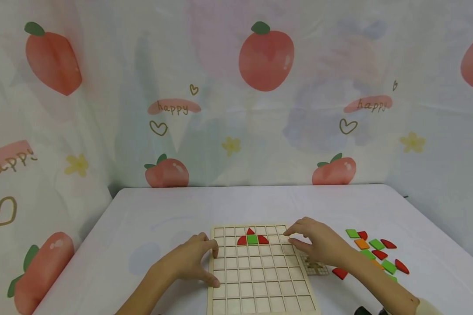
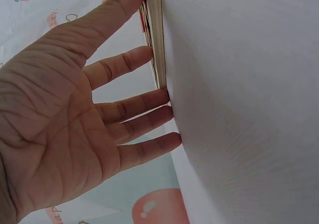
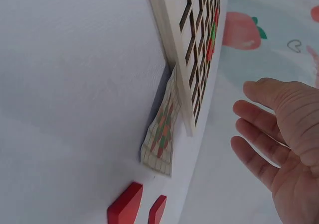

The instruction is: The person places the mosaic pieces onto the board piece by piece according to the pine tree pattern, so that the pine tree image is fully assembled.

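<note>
A wooden grid board (image 1: pixel 243 275) lies on the table. Near its far edge, a green square (image 1: pixel 252 239) sits in the grid with a red triangle (image 1: pixel 250 231) behind it and red quarter-round pieces (image 1: pixel 241 240) on either side. My left hand (image 1: pixel 189 259) rests along the board's left edge, fingers extended and thumb touching the frame. Over the far right corner hovers my right hand (image 1: pixel 319 239), its fingers slightly bent; in the right wrist view this hand (image 3: pixel 294 129) holds nothing and is apart from the board. A printed pattern card (image 3: pixel 162 134) is partly tucked under the board's right side.
To the right, several loose pieces lie scattered: green squares (image 1: pixel 389 266), red quarter-rounds (image 1: pixel 402 266) and orange squares (image 1: pixel 361 244). A dark object (image 1: pixel 362 311) shows at the bottom edge. A fruit-printed cloth (image 1: pixel 260 131) hangs behind the white table (image 1: pixel 173 210).
</note>
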`<action>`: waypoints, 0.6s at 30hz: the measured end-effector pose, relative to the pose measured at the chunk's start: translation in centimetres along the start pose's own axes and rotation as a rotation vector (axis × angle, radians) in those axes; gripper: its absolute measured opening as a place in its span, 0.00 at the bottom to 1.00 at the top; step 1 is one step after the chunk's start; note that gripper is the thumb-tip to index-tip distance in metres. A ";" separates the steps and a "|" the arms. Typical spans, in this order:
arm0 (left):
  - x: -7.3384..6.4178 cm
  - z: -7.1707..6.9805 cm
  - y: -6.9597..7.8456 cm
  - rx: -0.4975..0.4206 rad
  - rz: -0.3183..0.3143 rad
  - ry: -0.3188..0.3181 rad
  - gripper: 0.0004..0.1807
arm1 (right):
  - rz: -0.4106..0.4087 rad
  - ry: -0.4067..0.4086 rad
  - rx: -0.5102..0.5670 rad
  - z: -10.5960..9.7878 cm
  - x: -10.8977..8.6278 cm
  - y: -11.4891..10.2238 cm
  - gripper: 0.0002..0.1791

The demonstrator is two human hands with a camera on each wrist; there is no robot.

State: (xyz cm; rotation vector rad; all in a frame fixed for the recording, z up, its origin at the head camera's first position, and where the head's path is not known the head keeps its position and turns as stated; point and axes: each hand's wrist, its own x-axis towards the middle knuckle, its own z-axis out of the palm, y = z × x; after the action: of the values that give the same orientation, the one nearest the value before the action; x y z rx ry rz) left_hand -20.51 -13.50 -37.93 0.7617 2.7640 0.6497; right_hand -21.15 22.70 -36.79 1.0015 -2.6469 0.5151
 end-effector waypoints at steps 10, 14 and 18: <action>0.1 0.0 0.0 0.003 0.004 0.001 0.31 | 0.000 0.116 -0.044 -1.3 -3.2 3.3 0.18; 0.0 0.0 0.0 -0.001 -0.002 -0.003 0.30 | 0.065 0.097 -0.051 -2.0 -4.6 4.4 0.19; 0.0 0.0 0.0 -0.003 -0.004 -0.002 0.30 | 0.153 0.046 -0.066 -2.7 -5.8 5.2 0.19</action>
State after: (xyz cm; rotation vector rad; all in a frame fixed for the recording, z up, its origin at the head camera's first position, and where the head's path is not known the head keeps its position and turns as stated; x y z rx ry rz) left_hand -20.50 -13.51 -37.88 0.7550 2.7617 0.6513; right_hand -20.14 30.81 -37.67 0.7638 -2.6940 0.4730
